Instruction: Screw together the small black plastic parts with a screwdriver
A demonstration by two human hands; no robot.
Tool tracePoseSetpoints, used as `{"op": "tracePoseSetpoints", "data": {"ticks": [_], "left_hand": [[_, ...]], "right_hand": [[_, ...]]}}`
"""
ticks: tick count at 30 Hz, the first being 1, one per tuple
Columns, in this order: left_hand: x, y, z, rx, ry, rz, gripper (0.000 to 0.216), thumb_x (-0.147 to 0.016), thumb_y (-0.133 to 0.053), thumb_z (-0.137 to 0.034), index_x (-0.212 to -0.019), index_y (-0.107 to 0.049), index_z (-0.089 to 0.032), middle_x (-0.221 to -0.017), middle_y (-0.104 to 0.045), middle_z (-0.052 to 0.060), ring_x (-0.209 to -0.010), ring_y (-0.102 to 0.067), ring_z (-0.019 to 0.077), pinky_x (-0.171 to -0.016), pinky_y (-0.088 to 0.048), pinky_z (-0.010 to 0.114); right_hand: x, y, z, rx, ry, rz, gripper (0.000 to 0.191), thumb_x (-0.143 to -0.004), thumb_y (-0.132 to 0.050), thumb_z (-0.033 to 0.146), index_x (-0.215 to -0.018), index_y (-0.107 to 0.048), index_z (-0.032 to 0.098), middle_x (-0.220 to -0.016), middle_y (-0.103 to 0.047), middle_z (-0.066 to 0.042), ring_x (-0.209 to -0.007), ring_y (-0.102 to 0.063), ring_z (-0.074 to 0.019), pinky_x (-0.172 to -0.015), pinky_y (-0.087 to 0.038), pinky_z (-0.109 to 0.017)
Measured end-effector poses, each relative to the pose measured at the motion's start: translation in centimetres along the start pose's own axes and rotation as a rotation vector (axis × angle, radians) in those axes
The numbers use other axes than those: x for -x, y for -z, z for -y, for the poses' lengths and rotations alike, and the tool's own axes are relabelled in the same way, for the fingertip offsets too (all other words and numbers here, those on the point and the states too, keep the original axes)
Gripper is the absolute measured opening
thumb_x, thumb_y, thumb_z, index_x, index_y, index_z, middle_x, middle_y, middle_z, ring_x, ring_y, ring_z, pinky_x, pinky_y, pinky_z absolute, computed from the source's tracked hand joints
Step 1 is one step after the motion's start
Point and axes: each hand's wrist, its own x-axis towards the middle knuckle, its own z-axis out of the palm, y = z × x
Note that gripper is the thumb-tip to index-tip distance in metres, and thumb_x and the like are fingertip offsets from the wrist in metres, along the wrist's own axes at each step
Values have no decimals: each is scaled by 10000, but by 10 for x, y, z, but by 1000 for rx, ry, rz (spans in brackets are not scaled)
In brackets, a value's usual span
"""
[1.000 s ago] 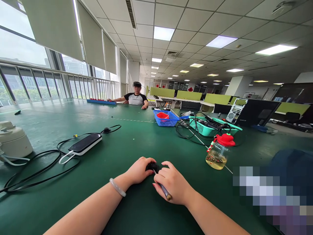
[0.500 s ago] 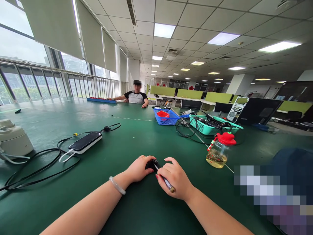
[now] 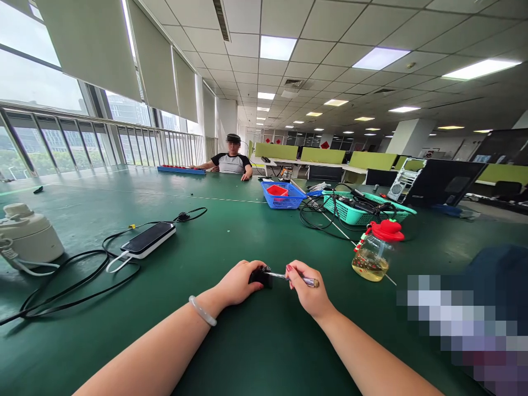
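Head view: green counter seen from its near edge, hands working at the middle of that edge.
White appliance (image 3: pixel 28 234): near the left edge, its cable trailing across the felt.
Phone (image 3: pixel 149 238): left of centre, lying flat on a white pack with a black cord (image 3: pixel 74 280) looped beside it.
Left hand (image 3: pixel 239 281): fingers curled down over a small black part (image 3: pixel 260 275), pinning it to the counter so it cannot slide.
Right hand (image 3: pixel 307 289): pinching a thin metal tool (image 3: pixel 293 278), held almost level with its tip touching the black part.
Bottle (image 3: pixel 374 252): red lid, yellowish liquid, upright to the right of the hands, clear of them.
Baskets: blue basket (image 3: pixel 282 195) and teal basket (image 3: pixel 363 212) further back, the teal one full of cables.
Room: open office, ceiling panels lit, windows along the left; another person (image 3: pixel 231 159) sits at the far edge.
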Motion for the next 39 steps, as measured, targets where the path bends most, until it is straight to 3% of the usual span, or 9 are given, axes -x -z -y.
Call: {"op": "tracePoseSetpoints", "data": {"ticks": [4,10,23,39], "left_hand": [[1,2,-4,-9,16,3,451,-761,-629,-247,-1206,-560,-263,-1093,-662,39,-1050,-571,230,-939,-465,359],[1,2,-5,-4,21,1,480,-768,-629,-258,-1241,-549,-258,-1104,-658,57,-1061,-575,237,-954,-463,367],[1,1,-3,-16,43,11,521,-781,-629,-269,-1294,-538,-274,-1137,-641,64,-1108,-568,241,-992,-443,365],[-1,0,-2,-72,-21,5,439,-786,-646,-251,-1221,-585,-248,-1116,-679,53,-1073,-585,237,-971,-450,362]], "right_hand": [[-2,-1,-7,-161,-112,-56,429,-909,-456,538,-633,-509,215,-514,-446,32,-501,-447,-135,-516,-371,-258],[-4,-2,-8,-235,-161,-132,455,-886,-488,576,-613,-515,213,-510,-460,28,-497,-458,-134,-516,-383,-262],[-7,1,-13,-106,-252,-287,445,-859,-521,586,-611,-528,216,-484,-464,31,-462,-452,-132,-452,-336,-246],[-4,-8,-12,-45,-204,12,424,-847,-535,548,-595,-468,213,-480,-440,48,-465,-404,-114,-477,-328,-238]]}}
